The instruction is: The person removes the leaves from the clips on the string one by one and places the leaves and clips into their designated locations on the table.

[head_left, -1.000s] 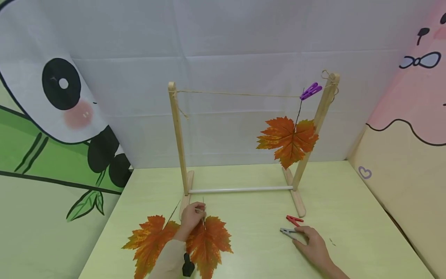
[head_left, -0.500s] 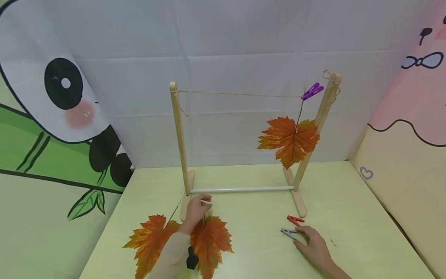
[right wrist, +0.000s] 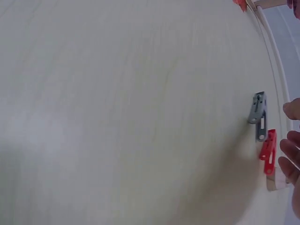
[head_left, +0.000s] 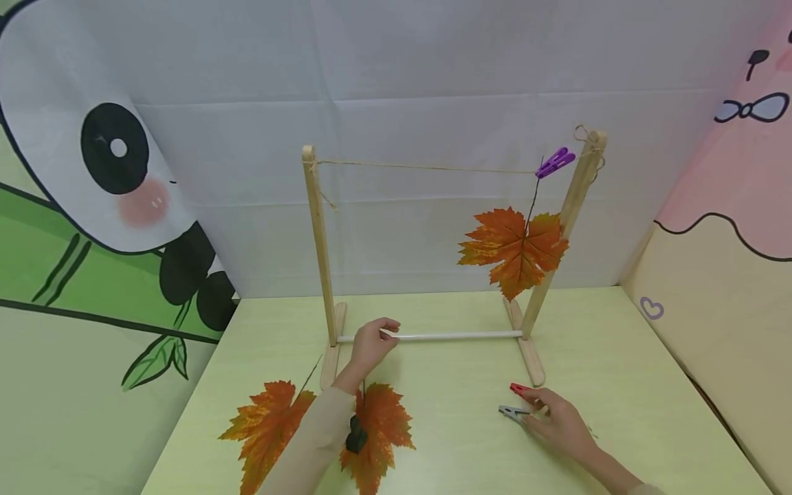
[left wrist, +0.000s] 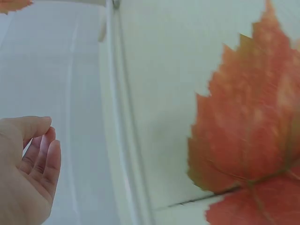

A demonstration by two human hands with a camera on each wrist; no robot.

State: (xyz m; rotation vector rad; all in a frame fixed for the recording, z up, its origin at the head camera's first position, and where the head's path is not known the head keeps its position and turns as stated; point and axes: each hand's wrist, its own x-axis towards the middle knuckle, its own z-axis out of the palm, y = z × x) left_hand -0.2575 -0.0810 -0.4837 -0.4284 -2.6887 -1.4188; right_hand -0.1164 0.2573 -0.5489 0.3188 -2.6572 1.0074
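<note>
My left hand [head_left: 373,344] hovers by the white crossbar [head_left: 458,336] of a wooden stand, fingers loosely bent; the left wrist view shows nothing between thumb and fingertips. Below that arm lies an orange maple leaf [head_left: 385,419], partly covered by the sleeve; its dark stem appears in the left wrist view. Another maple leaf [head_left: 269,426] lies to its left, partly behind the sleeve. At the right, my right hand [head_left: 562,423] has its fingers beside a red clothespin [right wrist: 268,152] and a grey clothespin [right wrist: 259,115]. In the right wrist view a gap separates its fingertips from both.
A string [head_left: 427,167] runs between the stand's left post [head_left: 318,247] and right post [head_left: 581,175]. From it a purple clothespin [head_left: 555,163] holds a third maple leaf [head_left: 518,251] by its stem. A white cloth backdrop [head_left: 427,55] rises behind the table [head_left: 458,440].
My left hand has moved up and right, away from the leaf's stem, to the crossbar. The right hand has shifted slightly from the grey clothespin toward the red one.
</note>
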